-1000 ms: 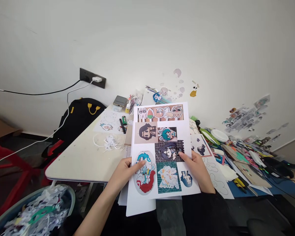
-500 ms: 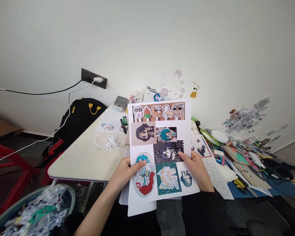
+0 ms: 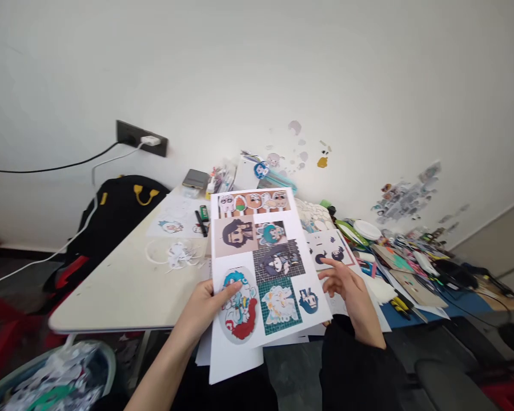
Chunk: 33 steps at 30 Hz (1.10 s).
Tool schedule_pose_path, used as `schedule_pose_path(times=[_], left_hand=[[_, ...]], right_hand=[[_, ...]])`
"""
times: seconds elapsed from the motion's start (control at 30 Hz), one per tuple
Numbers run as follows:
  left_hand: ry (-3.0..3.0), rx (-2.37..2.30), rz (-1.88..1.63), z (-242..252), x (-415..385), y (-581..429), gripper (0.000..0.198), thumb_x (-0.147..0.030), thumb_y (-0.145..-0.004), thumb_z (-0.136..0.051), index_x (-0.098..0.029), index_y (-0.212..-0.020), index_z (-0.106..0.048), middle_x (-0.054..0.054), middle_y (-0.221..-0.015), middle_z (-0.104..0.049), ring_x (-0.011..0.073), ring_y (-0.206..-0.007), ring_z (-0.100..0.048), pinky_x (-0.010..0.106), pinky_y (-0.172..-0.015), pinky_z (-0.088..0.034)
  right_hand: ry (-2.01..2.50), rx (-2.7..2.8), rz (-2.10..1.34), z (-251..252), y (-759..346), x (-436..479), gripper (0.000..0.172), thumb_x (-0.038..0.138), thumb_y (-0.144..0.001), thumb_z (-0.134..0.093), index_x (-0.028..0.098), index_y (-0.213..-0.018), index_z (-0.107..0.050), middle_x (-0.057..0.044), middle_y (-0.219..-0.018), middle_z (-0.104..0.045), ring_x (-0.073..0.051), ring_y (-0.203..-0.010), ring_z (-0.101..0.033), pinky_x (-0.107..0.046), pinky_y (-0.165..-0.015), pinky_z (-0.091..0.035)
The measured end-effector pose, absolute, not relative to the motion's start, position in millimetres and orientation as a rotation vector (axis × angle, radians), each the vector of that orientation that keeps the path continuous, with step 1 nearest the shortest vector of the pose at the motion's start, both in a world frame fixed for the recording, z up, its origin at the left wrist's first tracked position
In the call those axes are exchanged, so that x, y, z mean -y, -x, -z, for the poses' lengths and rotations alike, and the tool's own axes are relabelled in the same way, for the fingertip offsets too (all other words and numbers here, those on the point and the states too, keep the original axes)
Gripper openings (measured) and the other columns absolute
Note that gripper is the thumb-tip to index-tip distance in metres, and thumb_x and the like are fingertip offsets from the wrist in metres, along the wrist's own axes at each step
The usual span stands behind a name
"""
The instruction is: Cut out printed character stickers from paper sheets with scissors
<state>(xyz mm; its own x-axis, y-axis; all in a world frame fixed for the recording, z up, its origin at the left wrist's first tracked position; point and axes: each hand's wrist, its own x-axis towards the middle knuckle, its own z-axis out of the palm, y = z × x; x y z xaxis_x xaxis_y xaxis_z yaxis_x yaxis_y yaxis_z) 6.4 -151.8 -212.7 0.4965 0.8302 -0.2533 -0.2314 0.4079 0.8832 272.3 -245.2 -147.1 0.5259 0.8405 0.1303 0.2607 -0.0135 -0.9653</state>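
Your left hand [image 3: 203, 302] pinches the printed sheet [image 3: 259, 274] by its left edge, thumb laid over a teal-and-red cartoon, the other fingers hidden behind the paper. From that grip the sheet reaches off to the right and away from you, tilted in front of the table [image 3: 124, 285] and partly covering it. Your right hand [image 3: 346, 291] has its fingers parted and loosely curled just beside the sheet's right edge; you can't tell whether a fingertip brushes the paper. Just beyond those right fingers lies another page [image 3: 328, 242] with dark cartoon prints, and well to their right a yellow-handled tool [image 3: 400, 305]. Beyond your left fingers and to their left, white paper strips [image 3: 180, 255] sit on the table, with a black marker [image 3: 200, 224] farther out. Well left of the same fingers, nearer you, stands a tub [image 3: 110, 365] of scraps [image 3: 64, 382]
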Motion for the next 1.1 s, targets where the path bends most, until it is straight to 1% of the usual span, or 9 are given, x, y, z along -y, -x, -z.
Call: schedule_pose_path(times=[0.1, 0.27, 0.47, 0.63, 0.83, 0.9, 0.97, 1.03, 1.1], left_hand=[[-0.872, -0.825, -0.751, 212.4, 150.2, -8.3, 0.031, -0.037, -0.067, -0.077, -0.012, -0.083, -0.068, 0.011, -0.079, -0.076, 0.0304, -0.075, -0.072, 0.033, -0.061, -0.059], [-0.837, -0.908, -0.748, 211.5, 147.4, -12.5, 0.033, -0.026, -0.059, -0.082, -0.013, -0.084, -0.065, 0.010, -0.071, -0.075, 0.0309, -0.064, -0.071, 0.035, -0.052, -0.059], [-0.803, -0.985, -0.723, 210.4, 146.6, -10.1, 0.040, -0.030, -0.057, -0.083, -0.016, -0.088, -0.062, 0.006, -0.067, -0.075, 0.0296, -0.049, -0.068, 0.037, -0.043, -0.056], [-0.723, -1.049, -0.678, 206.4, 146.2, -8.3, 0.061, -0.041, -0.044, -0.088, -0.019, -0.094, -0.061, 0.004, -0.061, -0.074, 0.0322, -0.044, -0.066, 0.039, -0.037, -0.054], [-0.645, -1.137, -0.692, 193.8, 149.1, -13.2, 0.080, -0.043, -0.031, -0.090, -0.025, -0.103, -0.060, 0.003, -0.059, -0.073, 0.0328, -0.042, -0.065, 0.039, -0.034, -0.053], [-0.632, -1.179, -0.680, 192.2, 149.0, -14.1, 0.090, -0.043, -0.024, -0.090, -0.026, -0.107, -0.059, 0.003, -0.057, -0.072, 0.0337, -0.040, -0.063, 0.041, -0.033, -0.053], [-0.636, -1.231, -0.676, 192.5, 147.4, -14.6, 0.099, -0.041, -0.019, -0.090, -0.025, -0.111, -0.058, 0.002, -0.051, -0.070, 0.0331, -0.035, -0.060, 0.041, -0.031, -0.052], [-0.658, -1.282, -0.692, 193.1, 145.7, -15.6, 0.101, -0.037, -0.018, -0.090, -0.023, -0.113, -0.058, 0.001, -0.044, -0.066, 0.0314, -0.032, -0.058, 0.038, -0.028, -0.050], [-0.690, -1.313, -0.713, 192.3, 145.3, -17.7, 0.100, -0.033, -0.019, -0.090, -0.022, -0.114, -0.058, 0.000, -0.042, -0.065, 0.0302, -0.035, -0.060, 0.034, -0.027, -0.050]], right_hand=[[1.639, 0.783, -0.356, 166.4, -306.7, 291.3, 0.060, 0.068, -0.071, -0.057, 0.015, -0.098, -0.065, -0.007, -0.072, -0.068, -0.016, -0.051, -0.057, -0.025, -0.042, -0.040], [1.837, 0.487, -0.156, 213.1, -334.3, 359.6, 0.053, 0.067, -0.064, -0.062, 0.015, -0.073, -0.061, -0.005, -0.062, -0.065, -0.017, -0.042, -0.057, -0.025, -0.035, -0.039], [1.862, 0.571, -0.252, 241.9, -315.2, 332.8, 0.050, 0.065, -0.076, -0.051, 0.016, -0.077, -0.061, -0.008, -0.065, -0.068, -0.022, -0.050, -0.063, -0.028, -0.042, -0.044], [1.915, 0.681, -0.103, 243.5, -296.9, 302.8, 0.047, 0.062, -0.082, -0.045, 0.019, -0.069, -0.059, -0.005, -0.053, -0.058, -0.023, -0.049, -0.056, -0.031, -0.047, -0.038], [1.944, 0.727, -0.036, 249.8, -298.8, 305.3, 0.056, 0.060, -0.090, -0.033, 0.016, -0.079, -0.064, -0.006, -0.052, -0.057, -0.024, -0.048, -0.056, -0.031, -0.045, -0.038], [1.948, 0.727, -0.020, 251.9, -295.3, 303.4, 0.057, 0.059, -0.091, -0.033, 0.014, -0.082, -0.066, -0.010, -0.061, -0.063, -0.027, -0.055, -0.061, -0.033, -0.049, -0.043], [1.936, 0.767, 0.060, 252.9, -284.8, 297.5, 0.053, 0.055, -0.092, -0.033, 0.014, -0.096, -0.067, -0.016, -0.089, -0.068, -0.031, -0.081, -0.065, -0.036, -0.064, -0.050], [1.928, 0.895, 0.202, 252.8, -269.1, 288.9, 0.045, 0.045, -0.096, -0.032, 0.019, -0.118, -0.060, -0.015, -0.122, -0.059, -0.032, -0.112, -0.054, -0.042, -0.084, -0.049], [1.955, 1.066, 0.295, 252.1, -252.6, 280.1, 0.042, 0.029, -0.097, -0.028, 0.026, -0.134, -0.048, -0.009, -0.137, -0.048, -0.031, -0.125, -0.043, -0.048, -0.094, -0.045]])
